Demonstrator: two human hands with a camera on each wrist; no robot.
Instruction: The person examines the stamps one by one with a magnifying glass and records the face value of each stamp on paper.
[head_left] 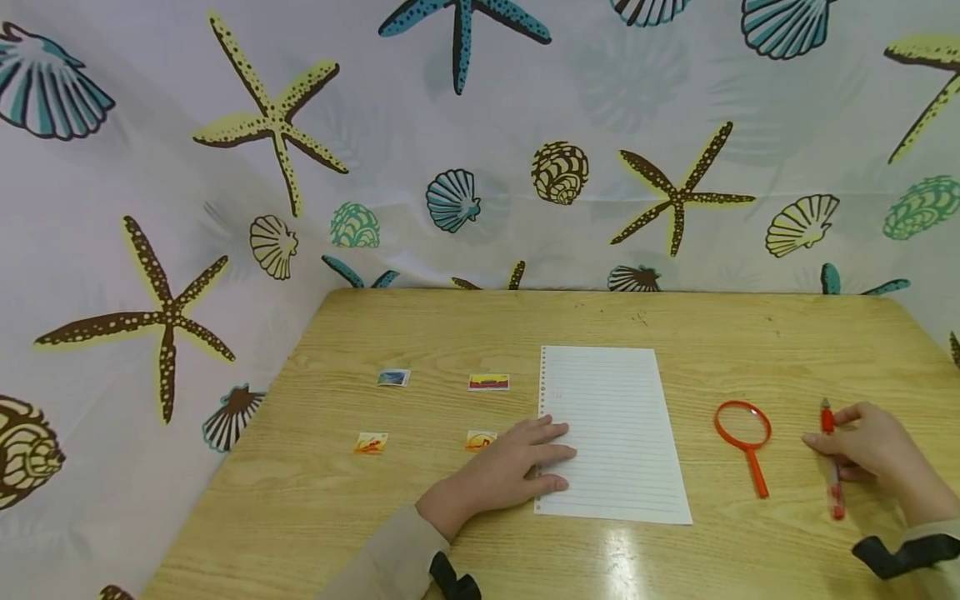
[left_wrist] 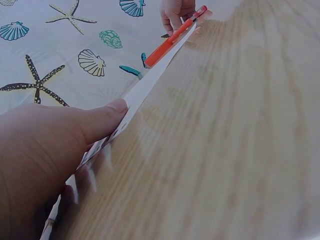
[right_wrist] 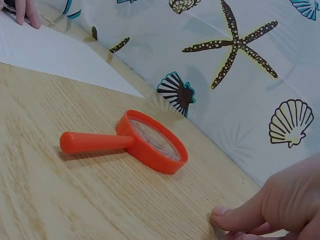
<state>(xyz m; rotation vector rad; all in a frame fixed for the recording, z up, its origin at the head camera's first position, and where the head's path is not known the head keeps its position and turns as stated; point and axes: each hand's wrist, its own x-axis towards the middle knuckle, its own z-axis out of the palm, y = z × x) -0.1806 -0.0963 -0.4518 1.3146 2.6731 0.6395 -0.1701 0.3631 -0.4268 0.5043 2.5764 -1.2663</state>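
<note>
My left hand [head_left: 517, 467] rests spread on the left edge of a sheet of lined loose-leaf paper [head_left: 615, 433], with its fingers fairly straight. In the left wrist view, the thumb lies along the paper's edge. On the right, my right hand [head_left: 873, 446] pinches a red pen [head_left: 837, 500] with a clear barrel, its tip pointing away from me. The pen lies at or close to the tabletop. Between the paper and the pen is a red magnifying glass [head_left: 757, 475], its handle towards me; the right wrist view shows this magnifying glass [right_wrist: 100, 142] untouched.
Several small stamp-like pictures lie left of the paper: a blue one [head_left: 393, 378], a red and yellow one [head_left: 489, 382], an orange one [head_left: 371, 443], and another [head_left: 480, 440] beside the left hand. Behind the wooden table [head_left: 450, 325] hangs a cloth [head_left: 510, 225] printed with shells and starfish.
</note>
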